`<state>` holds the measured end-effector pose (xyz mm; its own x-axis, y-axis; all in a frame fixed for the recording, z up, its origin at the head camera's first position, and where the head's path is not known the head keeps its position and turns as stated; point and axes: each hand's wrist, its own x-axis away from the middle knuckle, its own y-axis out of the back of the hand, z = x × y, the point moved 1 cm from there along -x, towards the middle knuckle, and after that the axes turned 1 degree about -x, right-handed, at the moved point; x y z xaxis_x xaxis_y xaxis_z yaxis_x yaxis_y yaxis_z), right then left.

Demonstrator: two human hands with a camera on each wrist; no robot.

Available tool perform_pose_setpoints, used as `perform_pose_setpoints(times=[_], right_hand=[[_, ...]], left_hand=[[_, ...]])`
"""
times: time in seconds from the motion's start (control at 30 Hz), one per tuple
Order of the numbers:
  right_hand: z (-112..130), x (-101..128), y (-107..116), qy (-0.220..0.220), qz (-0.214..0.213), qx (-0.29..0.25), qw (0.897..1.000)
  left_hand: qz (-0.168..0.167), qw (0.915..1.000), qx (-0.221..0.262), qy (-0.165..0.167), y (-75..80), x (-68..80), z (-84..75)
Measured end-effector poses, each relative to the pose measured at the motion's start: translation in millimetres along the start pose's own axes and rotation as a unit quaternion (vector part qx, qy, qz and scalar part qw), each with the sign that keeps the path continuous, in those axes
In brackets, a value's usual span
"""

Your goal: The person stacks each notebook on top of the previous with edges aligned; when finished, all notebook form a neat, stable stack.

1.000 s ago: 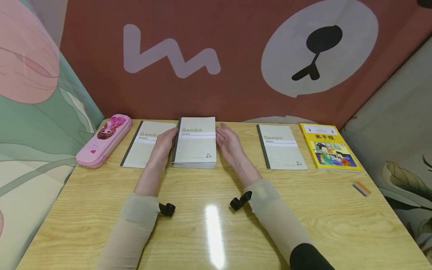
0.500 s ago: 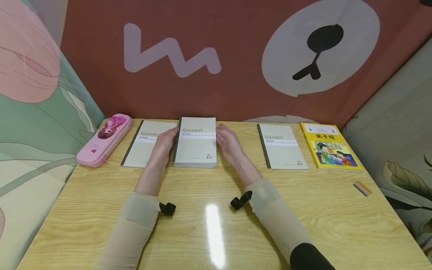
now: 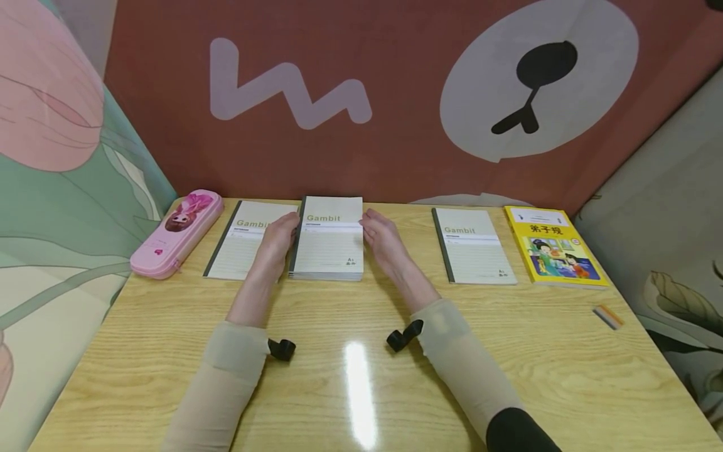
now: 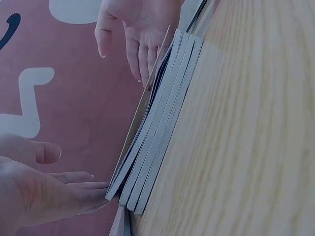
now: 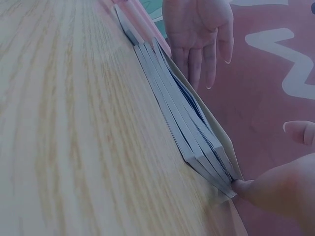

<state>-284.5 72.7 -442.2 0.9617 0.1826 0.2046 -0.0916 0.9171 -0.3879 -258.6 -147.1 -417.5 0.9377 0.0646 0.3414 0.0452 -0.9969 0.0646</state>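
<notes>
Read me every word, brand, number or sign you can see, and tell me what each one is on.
"Gambit": middle notebook stack.
"Gambit": right notebook.
"Gambi", its end hidden by the left hand: left notebook.
"弟子规": yellow book.
Too small or blurred to read surely: smaller print on the notebooks, yellow book and pink pencil case.

ok 2 hands (image 3: 275,245) (image 3: 386,243), 1 notebook stack (image 3: 329,242) at 12 o'clock, 2 single notebooks (image 3: 236,245) (image 3: 474,247) (10 and 2), 1 pink case (image 3: 177,235), 1 yellow book (image 3: 556,246), 1 striped strip (image 3: 607,317)
</notes>
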Motion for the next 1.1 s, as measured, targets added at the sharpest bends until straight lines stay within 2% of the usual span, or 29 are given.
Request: perform_pose_setpoints(times=[0.4, 0.67, 0.9, 1.1], right_hand=[[-1.9, -0.8, 2.4, -0.002, 0.01, 0.021, 1.0], [-2.8, 0.3, 1.8, -0.006, 0.019, 0.03, 0.999], [-3.7, 0.3, 1.9, -0.012, 0.025, 0.04, 0.999], [-4.0, 0.5, 2.0, -0.016, 0.027, 0.044, 0.999]], left_hand=[[-0.003, 0.9998, -0.018, 0.006, -1.2, -0.7, 1.0], [0.005, 0.9996, -0.029, -0.003, -1.3, 0.1, 4.1], [-0.005, 0.9997, -0.023, 0.001, -2.2, 0.4, 3.7], [0.003, 0.9996, -0.027, -0.002, -1.9, -0.2, 4.3]])
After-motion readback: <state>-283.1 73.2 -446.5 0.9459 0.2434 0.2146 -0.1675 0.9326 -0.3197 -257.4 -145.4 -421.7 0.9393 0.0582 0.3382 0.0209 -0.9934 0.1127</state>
